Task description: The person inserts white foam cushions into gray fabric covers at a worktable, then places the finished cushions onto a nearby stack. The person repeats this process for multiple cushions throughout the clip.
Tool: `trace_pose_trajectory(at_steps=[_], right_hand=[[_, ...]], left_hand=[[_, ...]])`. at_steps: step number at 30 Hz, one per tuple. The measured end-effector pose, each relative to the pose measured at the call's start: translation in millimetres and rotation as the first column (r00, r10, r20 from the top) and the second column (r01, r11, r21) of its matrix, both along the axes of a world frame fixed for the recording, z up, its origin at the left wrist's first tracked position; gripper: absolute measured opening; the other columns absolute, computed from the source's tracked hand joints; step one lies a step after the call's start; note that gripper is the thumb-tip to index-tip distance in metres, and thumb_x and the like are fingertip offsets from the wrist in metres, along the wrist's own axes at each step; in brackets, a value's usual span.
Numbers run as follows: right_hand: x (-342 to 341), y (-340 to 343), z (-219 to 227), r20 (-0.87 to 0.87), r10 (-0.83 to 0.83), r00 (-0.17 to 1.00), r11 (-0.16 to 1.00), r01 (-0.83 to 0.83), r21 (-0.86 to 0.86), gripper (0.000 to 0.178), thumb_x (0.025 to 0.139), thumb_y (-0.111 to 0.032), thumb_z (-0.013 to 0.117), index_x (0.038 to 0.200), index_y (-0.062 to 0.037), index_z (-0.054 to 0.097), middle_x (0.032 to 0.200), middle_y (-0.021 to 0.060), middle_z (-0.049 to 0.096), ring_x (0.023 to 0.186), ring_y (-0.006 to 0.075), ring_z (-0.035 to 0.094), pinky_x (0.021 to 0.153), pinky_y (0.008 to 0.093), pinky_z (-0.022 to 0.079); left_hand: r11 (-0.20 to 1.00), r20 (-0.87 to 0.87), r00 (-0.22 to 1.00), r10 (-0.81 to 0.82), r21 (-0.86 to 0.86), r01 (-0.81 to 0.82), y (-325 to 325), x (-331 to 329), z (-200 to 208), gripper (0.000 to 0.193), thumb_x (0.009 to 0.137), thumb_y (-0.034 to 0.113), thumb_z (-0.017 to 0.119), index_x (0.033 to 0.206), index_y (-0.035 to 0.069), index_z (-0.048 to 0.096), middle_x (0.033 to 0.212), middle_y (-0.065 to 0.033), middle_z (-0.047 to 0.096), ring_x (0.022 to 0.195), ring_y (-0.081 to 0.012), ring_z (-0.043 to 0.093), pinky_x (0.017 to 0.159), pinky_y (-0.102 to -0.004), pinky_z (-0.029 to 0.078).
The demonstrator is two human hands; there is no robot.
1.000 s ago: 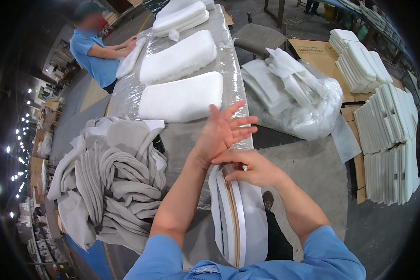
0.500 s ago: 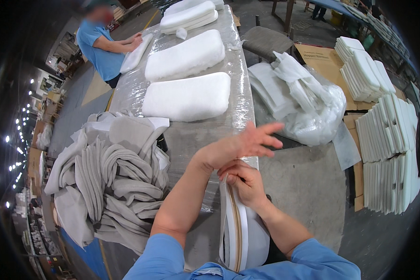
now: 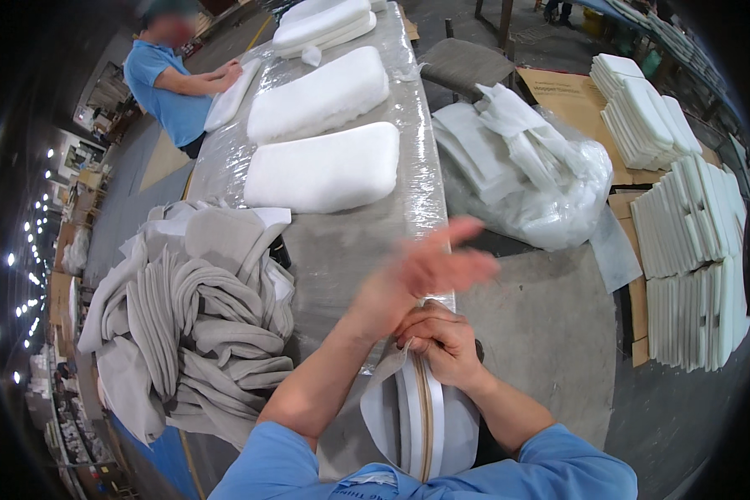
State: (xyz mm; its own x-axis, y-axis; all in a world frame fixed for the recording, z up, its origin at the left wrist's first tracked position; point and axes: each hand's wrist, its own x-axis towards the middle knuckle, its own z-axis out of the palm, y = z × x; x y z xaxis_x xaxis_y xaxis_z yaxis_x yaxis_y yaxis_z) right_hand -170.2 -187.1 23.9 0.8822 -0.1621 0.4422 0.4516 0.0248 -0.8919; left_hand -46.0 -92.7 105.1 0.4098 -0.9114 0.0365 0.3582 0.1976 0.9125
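A white foam pad in a grey zippered cover stands on edge at the table's near end, its zipper running toward me. My right hand is closed on the top of the cover by the zipper. My left hand hovers just above it, blurred, fingers spread, holding nothing.
A plastic-wrapped table carries white foam pads further back. A heap of grey covers lies on its left. A plastic bag of white pieces and stacks of white pads sit to the right. Another person works at the far left.
My left hand has swung from over the table to the right and nearer, above my right hand. My right hand stays on the cover's zipper end.
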Motion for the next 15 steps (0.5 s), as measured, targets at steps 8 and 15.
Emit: trace_pose_trajectory(at_steps=[8,15], right_hand=[[6,-21,1,-0.029,0.059,0.998,0.997,-0.061,-0.056,0.008,0.097,-0.01,0.071,0.095,-0.0042,0.076,0.108,0.0079,0.076,0.094,0.0209,0.067,0.084,0.0339,0.05],[82,-80,11,-0.282,0.056,0.958,0.945,0.04,0.323,0.056,0.112,-0.05,0.045,0.14,-0.0048,0.061,0.123,0.0063,0.067,0.103,0.0172,0.058,0.093,0.0334,0.049]], left_hand=[[0.836,0.082,0.916,0.392,0.383,-0.392,31,-2,-98,0.076,0.113,0.06,0.03,0.155,-0.001,0.047,0.146,-0.0176,0.06,0.139,-0.0247,0.053,0.12,-0.0384,0.036],[0.822,0.13,0.916,0.38,0.406,-0.398,22,-8,-98,0.084,0.11,0.068,0.025,0.164,0.004,0.034,0.153,-0.014,0.053,0.142,-0.0241,0.048,0.119,-0.0369,0.036]])
